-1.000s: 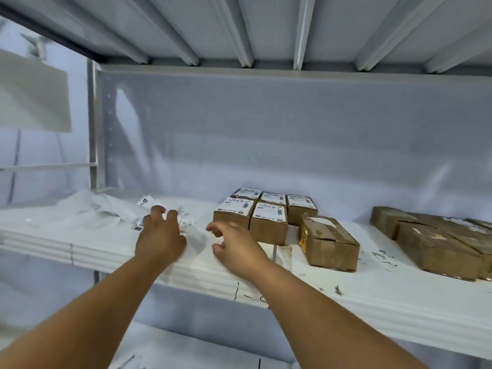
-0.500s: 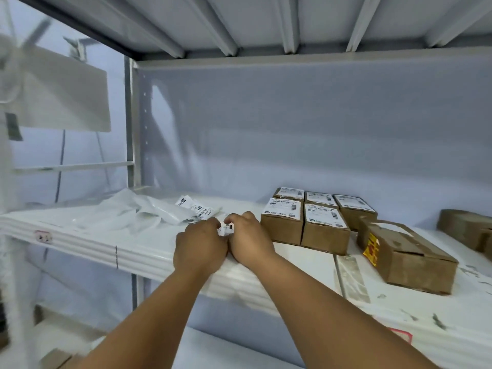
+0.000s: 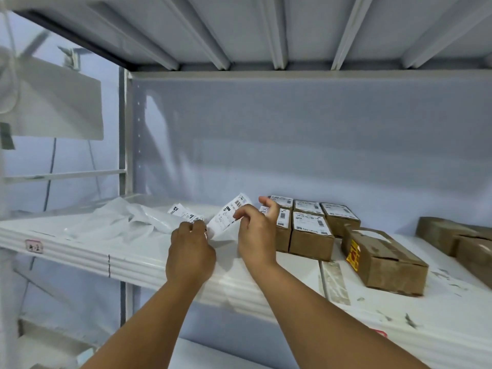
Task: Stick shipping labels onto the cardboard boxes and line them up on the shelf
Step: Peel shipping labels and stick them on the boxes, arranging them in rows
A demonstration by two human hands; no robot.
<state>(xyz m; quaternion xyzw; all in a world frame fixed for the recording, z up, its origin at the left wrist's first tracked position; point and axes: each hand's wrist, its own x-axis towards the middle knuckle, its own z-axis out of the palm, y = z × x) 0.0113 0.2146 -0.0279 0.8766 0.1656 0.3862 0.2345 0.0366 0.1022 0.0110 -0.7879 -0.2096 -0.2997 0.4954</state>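
Note:
A white shipping label [image 3: 231,213] stands lifted above the white shelf [image 3: 138,259]. My right hand [image 3: 255,230] pinches its right edge between thumb and forefinger. My left hand [image 3: 190,251] grips its lower left corner, where the backing paper curls. More labels [image 3: 183,212] lie on the shelf behind my left hand. Several small cardboard boxes with labels on top [image 3: 310,230] stand in a tight block just right of my right hand. A larger unlabelled cardboard box [image 3: 383,259] with a yellow sticker sits further right.
Crumpled white backing sheets [image 3: 117,222] lie on the shelf's left part. More brown boxes [image 3: 458,238] sit at the far right. A strip of tape [image 3: 334,280] lies near the shelf's front edge. A metal upright [image 3: 125,145] bounds the shelf on the left.
Both hands met over the labels on the shelf, then drew apart. The right hand has lifted one label up and to the right while the left hand holds its lower corner.

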